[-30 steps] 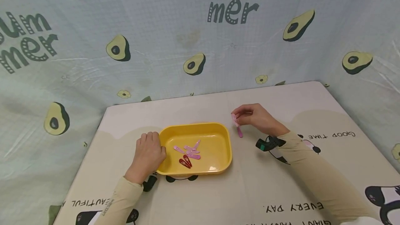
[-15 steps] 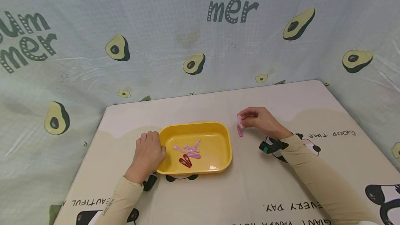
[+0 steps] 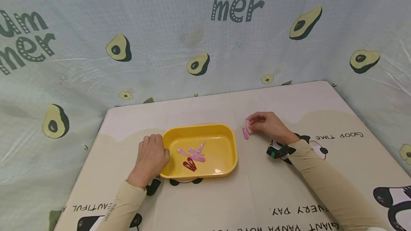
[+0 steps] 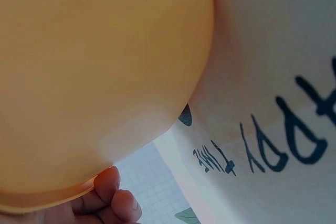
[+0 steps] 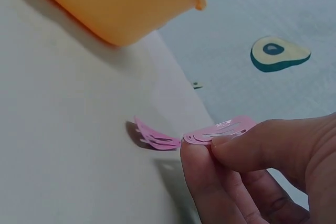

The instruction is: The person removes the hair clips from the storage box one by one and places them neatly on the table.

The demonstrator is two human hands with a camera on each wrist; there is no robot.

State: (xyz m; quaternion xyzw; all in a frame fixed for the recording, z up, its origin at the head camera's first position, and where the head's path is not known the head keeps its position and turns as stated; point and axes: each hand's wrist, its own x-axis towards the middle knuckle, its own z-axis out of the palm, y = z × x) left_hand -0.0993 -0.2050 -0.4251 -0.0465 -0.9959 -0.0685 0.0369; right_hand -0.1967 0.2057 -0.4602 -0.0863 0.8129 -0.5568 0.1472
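My left hand (image 3: 152, 156) grips the left rim of a yellow tray (image 3: 229, 152), and its fingertips show below the tray's edge in the left wrist view. Inside the tray lie several pink hair clips (image 3: 198, 159) and a pair of dark red hair clips (image 3: 189, 165). To the right of the tray, my right hand (image 3: 268, 126) pinches a light pink hair clip (image 5: 223, 130) between thumb and forefinger. A darker pink hair clip (image 5: 156, 139) lies on the table close to those fingertips, nearly touching the held clip in the right wrist view.
The table (image 3: 257, 184) has a pale cloth with printed words and panda drawings. Behind it hangs a curtain (image 3: 160, 38) printed with avocados. Each wrist wears a dark camera strap (image 3: 280, 151).
My right hand has shifted slightly right and down with the light pink hair clip. The darker clip now shows apart on the table. My left hand stays on the tray.
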